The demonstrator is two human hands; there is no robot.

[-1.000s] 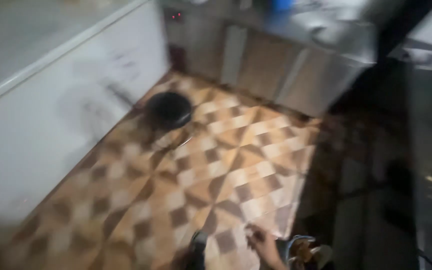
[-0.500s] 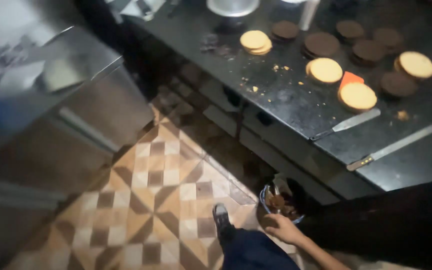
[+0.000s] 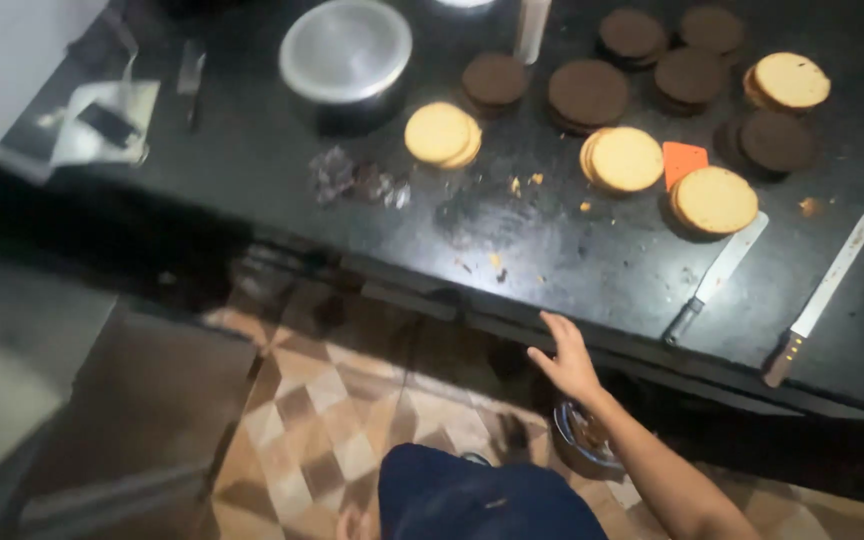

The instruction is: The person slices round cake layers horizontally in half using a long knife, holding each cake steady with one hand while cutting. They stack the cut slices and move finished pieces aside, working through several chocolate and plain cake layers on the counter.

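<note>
Dark counter (image 3: 592,270) ran across the top, cake rounds (image 3: 714,200) laid out flat at 1 o'clock, two spatulas (image 3: 717,275) parked alongside. Right hand (image 3: 567,358) was seen open, fingers spread, touching the counter edge. A bowl (image 3: 582,445) sat just below it. Left hand was not seen.

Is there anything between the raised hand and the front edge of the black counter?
Nothing visible. The right hand is open, fingers spread, just below the counter's front edge, with only dark space between them. The two spatulas and the cake rounds lie farther back on top. The left hand is out of view.
</note>
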